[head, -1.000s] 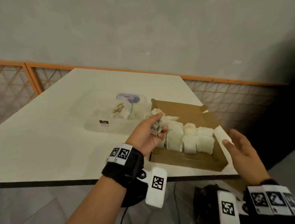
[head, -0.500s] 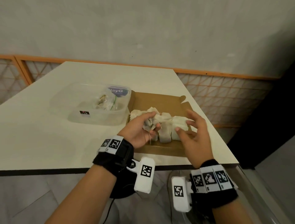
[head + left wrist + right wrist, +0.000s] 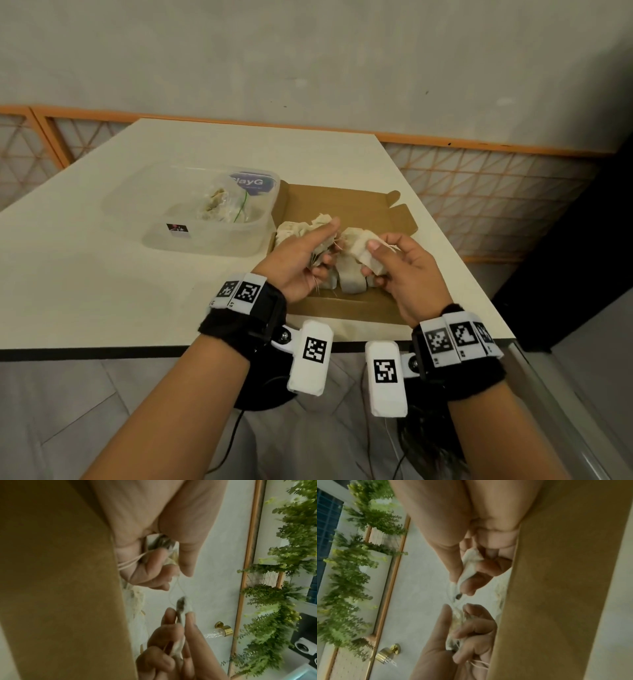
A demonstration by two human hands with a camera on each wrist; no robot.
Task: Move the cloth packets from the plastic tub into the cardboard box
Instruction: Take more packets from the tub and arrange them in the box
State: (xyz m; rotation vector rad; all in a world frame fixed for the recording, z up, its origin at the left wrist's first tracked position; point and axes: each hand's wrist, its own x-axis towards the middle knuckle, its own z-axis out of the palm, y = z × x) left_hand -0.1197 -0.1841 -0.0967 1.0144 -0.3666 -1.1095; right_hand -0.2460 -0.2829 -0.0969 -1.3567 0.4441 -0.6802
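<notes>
**Both hands hold packets over the box**

The left hand [image 3: 297,257] curls round a small off-white cloth packet with loose strings [image 3: 320,253]; the right hand [image 3: 402,274] pinches another pale cloth packet [image 3: 366,257]. Both hover above the flat brown cardboard box [image 3: 342,202], near the counter's [image 3: 102,274] front edge. The clear plastic tub [image 3: 205,236], holding more packets, touches the box's left side.

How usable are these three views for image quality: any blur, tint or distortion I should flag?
Head view: evenly lit and fairly sharp, wide-angle bending at the table edges; the plastic tub is translucent and low in contrast. Left wrist view: greenish tint, the left hand soft, the cloth packet smeared by motion. Right wrist view: same tint, rotated, the cardboard box a blurred slab.
</notes>
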